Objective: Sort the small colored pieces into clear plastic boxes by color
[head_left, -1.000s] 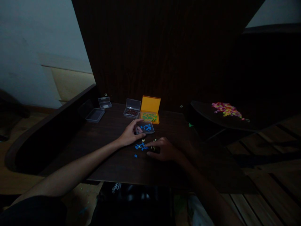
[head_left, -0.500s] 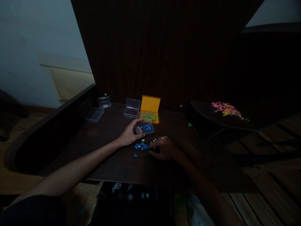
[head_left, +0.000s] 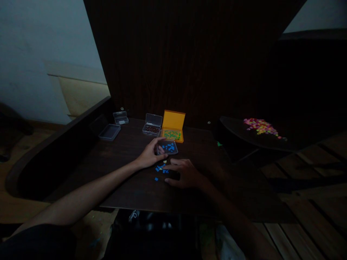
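My left hand (head_left: 150, 153) is closed around the left side of a small clear plastic box (head_left: 176, 151) that has several blue pieces (head_left: 170, 146) in it. On the dark wooden table (head_left: 121, 187), just in front of the box, lies a loose pile of small blue pieces (head_left: 157, 168) with a few pale yellow pieces (head_left: 165, 161) among them. My right hand (head_left: 185, 174) is over the right part of this pile, fingers apart, index fingertip at the pieces. One blue piece (head_left: 156, 179) lies apart, nearer to me. Whatever is under the right palm is hidden.
Behind the box stand an open yellow case (head_left: 173, 120) with green pieces and an open clear box (head_left: 153, 119) with dark reddish pieces. Two clear containers (head_left: 110, 132) (head_left: 120, 117) are at the back left. A pink and yellow heap (head_left: 261, 126) lies on the right-hand shelf (head_left: 233, 126).
My right hand has shifted left over the pile, and its thumb and index finger have spread. It now covers pale pieces seen before. My left hand and the box have stayed put.
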`<state>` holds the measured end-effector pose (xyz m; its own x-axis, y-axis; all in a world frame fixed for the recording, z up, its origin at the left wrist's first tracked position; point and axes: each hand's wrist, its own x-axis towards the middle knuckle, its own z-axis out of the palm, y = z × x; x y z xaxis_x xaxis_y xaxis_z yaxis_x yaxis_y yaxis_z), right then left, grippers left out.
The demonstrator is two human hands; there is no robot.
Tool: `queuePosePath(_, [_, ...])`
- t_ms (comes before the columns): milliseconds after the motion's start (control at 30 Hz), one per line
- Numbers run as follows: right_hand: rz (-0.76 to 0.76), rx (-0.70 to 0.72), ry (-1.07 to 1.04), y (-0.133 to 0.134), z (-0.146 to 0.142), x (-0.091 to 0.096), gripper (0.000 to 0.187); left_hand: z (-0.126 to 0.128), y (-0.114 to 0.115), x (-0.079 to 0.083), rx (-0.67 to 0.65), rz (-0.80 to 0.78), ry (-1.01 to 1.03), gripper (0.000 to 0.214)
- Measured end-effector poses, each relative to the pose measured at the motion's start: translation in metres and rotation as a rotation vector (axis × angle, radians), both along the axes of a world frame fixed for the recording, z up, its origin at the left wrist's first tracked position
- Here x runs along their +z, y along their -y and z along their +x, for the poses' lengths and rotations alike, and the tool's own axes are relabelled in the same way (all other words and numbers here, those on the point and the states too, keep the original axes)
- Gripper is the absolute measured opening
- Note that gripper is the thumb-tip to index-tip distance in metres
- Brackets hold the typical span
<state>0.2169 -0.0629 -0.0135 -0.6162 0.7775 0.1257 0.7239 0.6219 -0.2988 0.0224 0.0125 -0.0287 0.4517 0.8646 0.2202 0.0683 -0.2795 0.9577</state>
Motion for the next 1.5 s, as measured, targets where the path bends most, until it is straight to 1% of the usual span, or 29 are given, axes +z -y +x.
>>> queuePosePath(133, [-0.018,0.029,0.042,0.000,-0.001,0.001,0.045,-0.001,-0.001,-0.001,-0.001,0.013,-0.006,0.068])
queuePosePath(300, [-0.032,0.004,-0.012,-0.002,0.002,0.001,0.039,-0.002,0.000,-0.001,0.006,0.017,-0.014,0.069])
queuePosePath(500, [-0.077,0.022,0.046,-0.001,-0.002,0.006,0.049,-0.001,-0.002,-0.001,0.002,0.021,-0.004,0.069])
queuePosePath(633, [-0.103,0.032,0.084,-0.001,-0.003,0.007,0.050,-0.001,-0.001,0.001,0.002,0.019,-0.004,0.067])
queuePosePath(833, [-0.066,-0.006,0.056,-0.004,0.002,0.003,0.046,0.000,0.001,0.003,0.001,-0.006,0.005,0.068])
queuePosePath(1067, [-0.039,-0.056,0.032,-0.005,0.007,-0.003,0.050,0.000,0.000,0.003,0.003,-0.016,0.016,0.070])
queuePosePath(1200, [-0.022,-0.051,0.022,-0.006,0.009,-0.004,0.047,0.000,0.000,0.001,0.005,-0.008,0.017,0.071])
queuePosePath(1300, [-0.036,-0.045,0.000,-0.006,0.010,-0.004,0.045,-0.001,-0.001,0.000,0.010,-0.009,0.015,0.071])
queuePosePath(1500, [-0.068,-0.073,0.053,-0.005,0.007,-0.001,0.053,-0.001,0.000,0.001,0.007,0.008,0.013,0.069])
